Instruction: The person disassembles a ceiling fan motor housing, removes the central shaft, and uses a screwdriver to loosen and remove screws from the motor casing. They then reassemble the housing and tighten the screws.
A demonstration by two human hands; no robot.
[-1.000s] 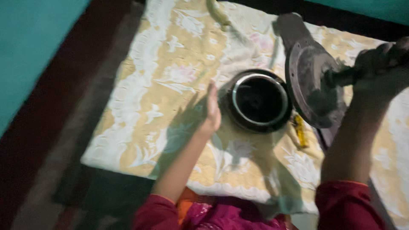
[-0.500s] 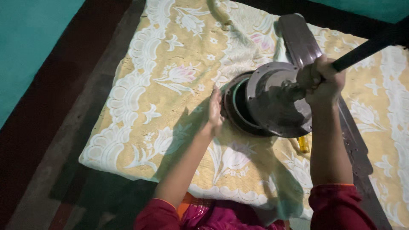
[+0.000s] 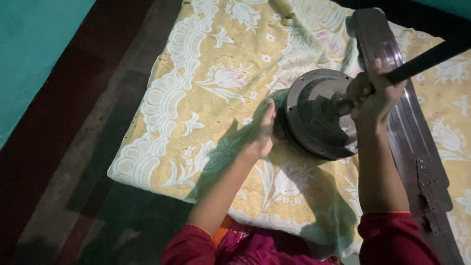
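A round grey metal fan motor cover (image 3: 314, 115) with a dark rod (image 3: 431, 56) sticking out of its middle sits over the motor base on a yellow floral cloth (image 3: 216, 83). My right hand (image 3: 374, 95) is closed around the rod where it meets the cover. The rod runs up to the right, out of view. My left hand (image 3: 264, 128) lies flat with fingers together against the left rim of the motor, holding nothing. The base under the cover is hidden.
A long grey fan blade (image 3: 402, 127) lies on the cloth right of the motor, with a bracket (image 3: 431, 181) at its near end. The cloth's left edge meets a dark floor (image 3: 78, 162). A teal wall (image 3: 34, 54) is at left.
My right hand has brought the cover with its rod leftward and down from beside the open motor base onto it. The base's ring is now covered. My left hand has stayed at the rim.
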